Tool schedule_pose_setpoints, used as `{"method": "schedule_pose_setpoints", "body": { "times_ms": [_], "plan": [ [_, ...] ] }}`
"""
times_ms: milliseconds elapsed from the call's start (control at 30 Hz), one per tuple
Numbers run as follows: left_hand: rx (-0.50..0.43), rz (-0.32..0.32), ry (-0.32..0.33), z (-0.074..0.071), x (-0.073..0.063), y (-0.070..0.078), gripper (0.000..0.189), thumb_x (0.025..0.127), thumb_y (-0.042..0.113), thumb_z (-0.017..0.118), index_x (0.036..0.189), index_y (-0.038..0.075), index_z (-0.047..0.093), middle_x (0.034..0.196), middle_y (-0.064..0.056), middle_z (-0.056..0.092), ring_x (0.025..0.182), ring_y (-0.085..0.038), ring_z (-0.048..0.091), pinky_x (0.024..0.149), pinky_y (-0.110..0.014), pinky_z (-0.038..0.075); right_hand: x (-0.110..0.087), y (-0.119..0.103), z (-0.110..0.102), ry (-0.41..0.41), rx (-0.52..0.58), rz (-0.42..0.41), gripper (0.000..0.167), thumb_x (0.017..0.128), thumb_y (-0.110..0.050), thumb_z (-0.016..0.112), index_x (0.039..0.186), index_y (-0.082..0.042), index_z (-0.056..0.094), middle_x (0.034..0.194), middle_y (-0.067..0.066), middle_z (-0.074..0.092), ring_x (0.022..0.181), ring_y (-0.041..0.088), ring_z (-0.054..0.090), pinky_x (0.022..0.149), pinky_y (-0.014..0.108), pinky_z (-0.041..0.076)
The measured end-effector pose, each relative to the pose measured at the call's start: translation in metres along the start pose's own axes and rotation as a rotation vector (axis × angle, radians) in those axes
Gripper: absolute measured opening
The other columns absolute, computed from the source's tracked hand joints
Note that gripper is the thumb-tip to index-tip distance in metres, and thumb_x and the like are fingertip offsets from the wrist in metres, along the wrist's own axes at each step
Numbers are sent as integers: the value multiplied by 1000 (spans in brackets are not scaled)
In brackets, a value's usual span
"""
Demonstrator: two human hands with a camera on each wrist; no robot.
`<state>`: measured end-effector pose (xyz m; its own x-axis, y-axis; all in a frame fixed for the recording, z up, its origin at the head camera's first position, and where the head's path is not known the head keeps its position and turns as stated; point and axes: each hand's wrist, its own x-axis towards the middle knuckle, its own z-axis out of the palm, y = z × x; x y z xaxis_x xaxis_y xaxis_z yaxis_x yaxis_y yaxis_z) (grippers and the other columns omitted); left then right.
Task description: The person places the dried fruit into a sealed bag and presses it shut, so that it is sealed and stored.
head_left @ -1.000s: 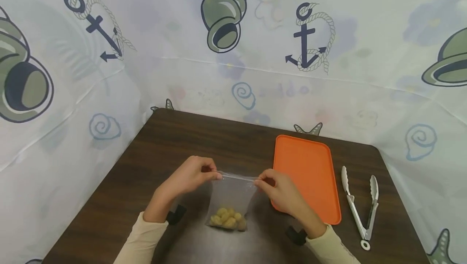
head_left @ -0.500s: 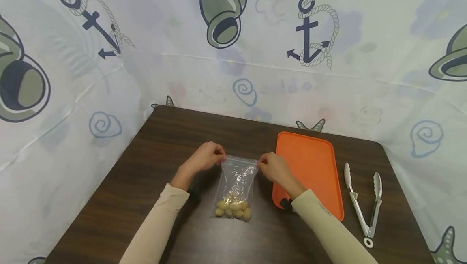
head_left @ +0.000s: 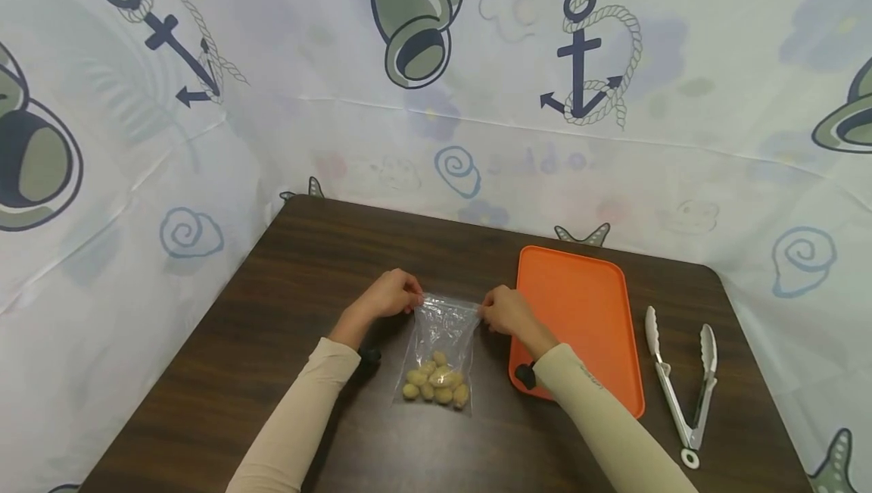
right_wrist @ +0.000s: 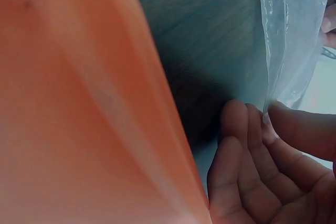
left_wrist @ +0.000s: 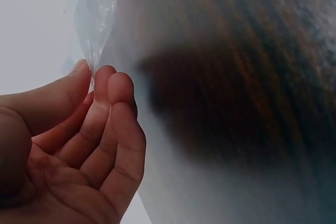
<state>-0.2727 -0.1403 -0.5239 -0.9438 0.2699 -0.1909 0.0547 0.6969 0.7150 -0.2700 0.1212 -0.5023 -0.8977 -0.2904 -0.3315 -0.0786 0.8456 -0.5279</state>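
Note:
A clear zip-top bag (head_left: 446,330) lies in front of me with several small yellowish, potato-like pieces (head_left: 436,383) gathered at its bottom end. My left hand (head_left: 393,294) pinches the bag's top left corner; in the left wrist view the thumb and index fingertip (left_wrist: 105,72) meet on the plastic (left_wrist: 97,19). At the opposite top corner my right hand (head_left: 506,311) pinches the edge, its thumb (right_wrist: 302,129) pressed against the fingers in the right wrist view. Between both hands the bag's mouth is stretched straight.
An orange tray (head_left: 575,296) lies right of the bag, partly under my right forearm. Beyond it, metal tongs (head_left: 688,394) rest spread on the dark wooden table (head_left: 327,251). A patterned cloth (head_left: 327,46) hangs behind and at the sides.
Both hands have moved the bag forward, away from me, and it has gone from raised toward me to lying flatter. In the last half second it has barely moved.

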Motion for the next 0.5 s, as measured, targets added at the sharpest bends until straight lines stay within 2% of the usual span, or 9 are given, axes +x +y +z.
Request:
{"method": "schedule_pose_setpoints", "body": {
  "times_ms": [333, 500],
  "plan": [
    [3, -24, -12, 8, -7, -4, 8, 97, 12, 71, 93, 7, 75, 78, -3, 71, 68, -14, 64, 61, -27, 52, -3, 3, 7, -21, 17, 12, 17, 101, -20, 67, 97, -6, 76, 78, 4, 72, 65, 14, 67, 62, 30, 53],
    [-4, -19, 8, 14, -12, -10, 8, 96, 12, 72, 92, 6, 75, 76, -3, 70, 66, -13, 62, 59, -27, 51, -7, 4, 15, -15, 47, 7, 15, 100, -18, 67, 92, -7, 75, 77, 4, 69, 64, 15, 66, 59, 29, 51]
  ]
}}
